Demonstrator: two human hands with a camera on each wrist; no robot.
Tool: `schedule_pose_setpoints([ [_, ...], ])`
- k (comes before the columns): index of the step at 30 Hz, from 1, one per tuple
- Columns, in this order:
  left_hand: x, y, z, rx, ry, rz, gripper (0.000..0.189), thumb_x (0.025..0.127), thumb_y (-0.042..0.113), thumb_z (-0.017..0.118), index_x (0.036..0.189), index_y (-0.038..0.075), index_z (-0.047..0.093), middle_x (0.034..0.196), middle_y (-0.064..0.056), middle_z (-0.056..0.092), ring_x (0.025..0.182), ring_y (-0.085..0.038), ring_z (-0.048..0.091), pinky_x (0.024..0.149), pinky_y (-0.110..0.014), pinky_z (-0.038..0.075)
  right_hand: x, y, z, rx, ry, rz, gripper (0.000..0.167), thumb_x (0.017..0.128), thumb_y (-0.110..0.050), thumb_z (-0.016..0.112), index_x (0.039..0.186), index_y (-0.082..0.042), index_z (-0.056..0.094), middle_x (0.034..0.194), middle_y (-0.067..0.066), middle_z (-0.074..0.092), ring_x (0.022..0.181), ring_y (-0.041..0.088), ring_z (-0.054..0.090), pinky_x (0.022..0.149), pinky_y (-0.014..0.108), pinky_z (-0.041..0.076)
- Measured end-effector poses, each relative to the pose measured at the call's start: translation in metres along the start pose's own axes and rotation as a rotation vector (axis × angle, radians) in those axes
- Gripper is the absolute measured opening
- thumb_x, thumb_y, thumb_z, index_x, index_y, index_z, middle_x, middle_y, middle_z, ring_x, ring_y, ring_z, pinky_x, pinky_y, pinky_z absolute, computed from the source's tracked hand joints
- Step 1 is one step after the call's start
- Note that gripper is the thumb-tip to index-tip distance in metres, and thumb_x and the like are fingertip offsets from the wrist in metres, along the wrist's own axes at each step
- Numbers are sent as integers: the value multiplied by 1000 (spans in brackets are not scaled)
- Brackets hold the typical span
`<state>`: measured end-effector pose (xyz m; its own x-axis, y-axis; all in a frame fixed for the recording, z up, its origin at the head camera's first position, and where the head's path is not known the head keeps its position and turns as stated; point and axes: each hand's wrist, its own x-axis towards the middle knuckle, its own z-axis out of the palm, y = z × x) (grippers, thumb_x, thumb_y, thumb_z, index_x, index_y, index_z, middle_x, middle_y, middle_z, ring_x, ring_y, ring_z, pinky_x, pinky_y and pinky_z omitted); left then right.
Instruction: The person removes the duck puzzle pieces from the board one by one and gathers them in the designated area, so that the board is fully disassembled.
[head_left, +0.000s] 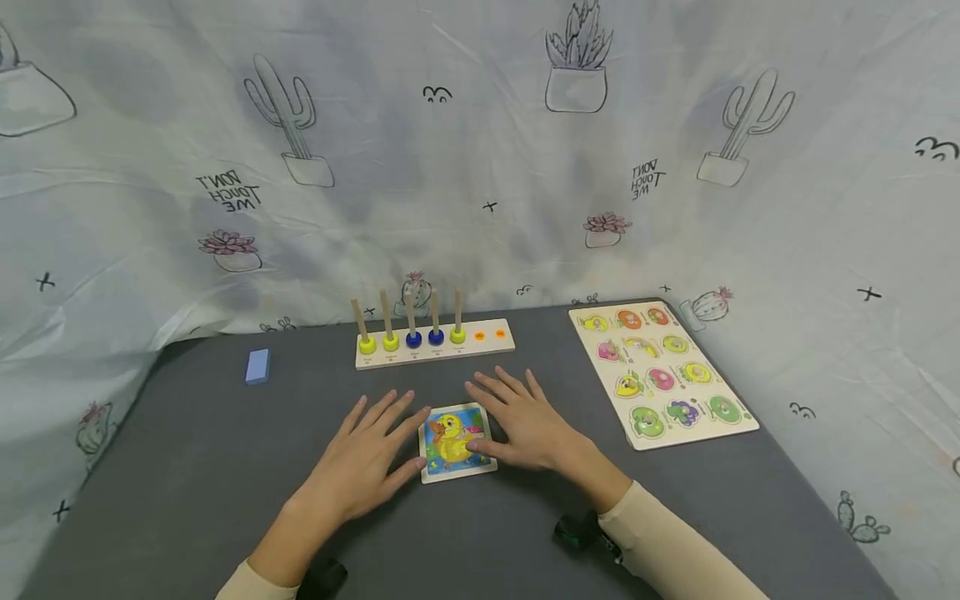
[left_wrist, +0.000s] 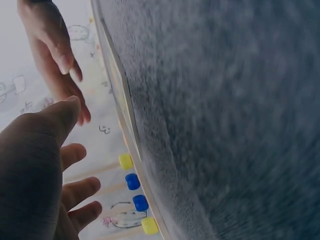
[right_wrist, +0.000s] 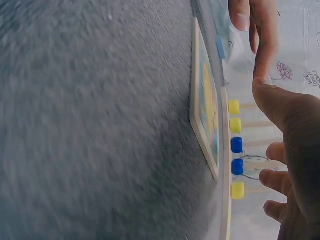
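Observation:
A square duck puzzle [head_left: 448, 442] in a pale wooden frame lies flat on the grey table. To its left my left hand [head_left: 358, 462] hovers with fingers spread and straight, holding nothing. Over its right side my right hand [head_left: 528, 425] is held the same way, the thumb overlapping the picture in the head view. In the right wrist view the puzzle [right_wrist: 205, 100] lies on the cloth, and the right hand [right_wrist: 295, 135] is above it, apart from it. The left wrist view shows the left hand [left_wrist: 40, 165] raised off the table, its fingers relaxed.
Behind the puzzle stands a wooden peg board [head_left: 435, 354] with upright pegs and yellow and blue beads. A fruit puzzle board [head_left: 663, 375] lies at the right. At the back left is a small blue block [head_left: 257, 367]. A printed curtain [head_left: 480, 167] surrounds the table [head_left: 225, 467].

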<state>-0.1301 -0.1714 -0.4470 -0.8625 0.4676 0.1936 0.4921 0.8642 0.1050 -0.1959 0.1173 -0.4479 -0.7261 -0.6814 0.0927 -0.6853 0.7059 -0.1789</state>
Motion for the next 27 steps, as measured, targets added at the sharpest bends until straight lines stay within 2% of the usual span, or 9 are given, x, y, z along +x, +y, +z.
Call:
schedule_pose_setpoints([
  [6, -2, 6, 0, -46, -46, 8, 68, 99, 56, 62, 157, 25, 45, 163, -11, 40, 150, -37, 37, 118, -65, 26, 3, -6, 2, 53, -32, -31, 84, 98, -68, 53, 163, -20, 32, 169, 5, 29, 157, 36, 20, 120, 71, 10],
  [19, -8, 13, 2, -127, -165, -5, 67, 101, 57, 58, 157, 23, 45, 161, -11, 42, 147, -37, 40, 118, -66, 27, 2, -12, 10, 82, -61, -50, 83, 95, -66, 59, 162, -22, 35, 167, 5, 33, 156, 36, 22, 119, 71, 12],
  [27, -9, 18, 2, -159, -186, 20, 63, 101, 54, 59, 155, 21, 49, 158, -10, 46, 145, -35, 43, 117, -66, 28, 5, -13, 11, 90, -71, -68, 79, 97, -64, 59, 160, -22, 38, 166, 5, 35, 156, 36, 23, 119, 71, 13],
])
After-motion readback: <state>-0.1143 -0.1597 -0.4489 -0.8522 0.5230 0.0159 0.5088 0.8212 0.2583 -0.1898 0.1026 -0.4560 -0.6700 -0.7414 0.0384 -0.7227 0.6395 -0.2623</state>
